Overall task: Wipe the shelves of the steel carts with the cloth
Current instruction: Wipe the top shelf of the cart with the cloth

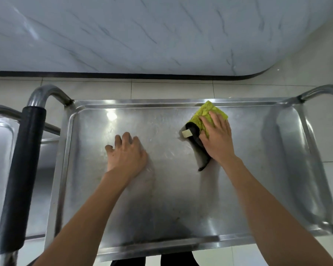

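Here right hand [217,135] presses cloth [206,114] near shelf [161,208] far rim.

The single head-worn camera looked steeply down from close above the steel cart's top shelf [161,189], facing its far edge, the floor and a marbled wall beyond

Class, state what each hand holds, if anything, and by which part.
The right hand presses flat on the middle of the cloth; the left hand holds nothing, resting on the cart shelf.

No legible text — cloth tag [186,133] blank.
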{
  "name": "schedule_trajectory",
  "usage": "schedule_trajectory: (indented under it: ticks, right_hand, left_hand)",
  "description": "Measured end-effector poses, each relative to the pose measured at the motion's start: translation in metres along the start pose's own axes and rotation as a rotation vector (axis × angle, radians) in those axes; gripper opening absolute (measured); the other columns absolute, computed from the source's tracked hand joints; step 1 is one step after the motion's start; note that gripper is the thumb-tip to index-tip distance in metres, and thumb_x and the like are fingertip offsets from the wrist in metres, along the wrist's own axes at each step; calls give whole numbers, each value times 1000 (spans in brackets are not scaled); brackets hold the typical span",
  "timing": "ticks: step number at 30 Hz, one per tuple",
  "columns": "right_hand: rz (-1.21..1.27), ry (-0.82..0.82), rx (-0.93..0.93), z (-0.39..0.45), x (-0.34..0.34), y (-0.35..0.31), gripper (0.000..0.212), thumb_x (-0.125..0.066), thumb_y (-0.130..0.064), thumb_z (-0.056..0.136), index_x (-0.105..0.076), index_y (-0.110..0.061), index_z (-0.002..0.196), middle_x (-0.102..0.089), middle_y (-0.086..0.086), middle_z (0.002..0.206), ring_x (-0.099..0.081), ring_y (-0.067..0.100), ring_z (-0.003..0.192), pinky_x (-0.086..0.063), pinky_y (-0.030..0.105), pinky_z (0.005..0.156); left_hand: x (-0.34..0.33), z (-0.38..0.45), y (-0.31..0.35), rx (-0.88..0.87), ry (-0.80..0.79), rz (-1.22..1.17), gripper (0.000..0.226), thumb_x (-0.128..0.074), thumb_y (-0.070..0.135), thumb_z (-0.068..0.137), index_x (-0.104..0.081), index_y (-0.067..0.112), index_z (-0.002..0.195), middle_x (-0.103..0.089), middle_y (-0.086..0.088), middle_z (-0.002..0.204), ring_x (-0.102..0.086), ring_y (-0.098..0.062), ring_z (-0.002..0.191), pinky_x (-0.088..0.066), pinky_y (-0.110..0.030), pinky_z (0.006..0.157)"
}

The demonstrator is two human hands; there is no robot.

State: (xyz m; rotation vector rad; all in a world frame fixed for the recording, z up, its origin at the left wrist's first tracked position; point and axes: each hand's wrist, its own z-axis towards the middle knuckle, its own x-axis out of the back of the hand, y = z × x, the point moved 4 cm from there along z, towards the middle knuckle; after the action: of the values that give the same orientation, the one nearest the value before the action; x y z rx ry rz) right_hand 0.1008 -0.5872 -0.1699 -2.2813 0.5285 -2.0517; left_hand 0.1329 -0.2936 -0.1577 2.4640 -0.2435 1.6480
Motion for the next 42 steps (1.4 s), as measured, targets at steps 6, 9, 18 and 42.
schedule_trajectory:
  ticks: [6,9,18,42]
  right_hand:
    - [-33,34,61,-1,-4,-16,43,-47,-27,95,-47,-23,138,-32,3,153,-23,25,144,-22,49,118]
    - [-46,21,153,-4,-14,-47,42,-47,-29,94,-48,-24,136,-33,2,152,-25,26,143,-23,50,117]
    - [-49,-65,341,-1,-46,-156,46,-49,-31,94,-50,-22,139,-34,5,154,-27,31,144,-22,54,117]
    - [73,-215,666,31,-99,-341,49,-43,-28,98,-42,-30,147,-20,0,163,-5,24,152,3,48,124]
  left_hand:
    - [3,-3,-8,-6,-9,-7,36,-37,39,95,-53,19,120,-45,-1,129,-44,-24,121,-39,-51,88]
    - [3,-4,-15,-34,10,3,33,-37,36,96,-51,20,122,-44,1,130,-43,-22,121,-39,-49,85]
    - [-3,-40,-91,98,233,-188,30,-49,32,98,-63,21,122,-54,-5,140,-44,-26,134,-37,-56,101]
    - [-18,-77,-148,146,101,-167,45,-43,27,84,-50,24,127,-48,10,127,-41,-11,128,-36,-39,91]
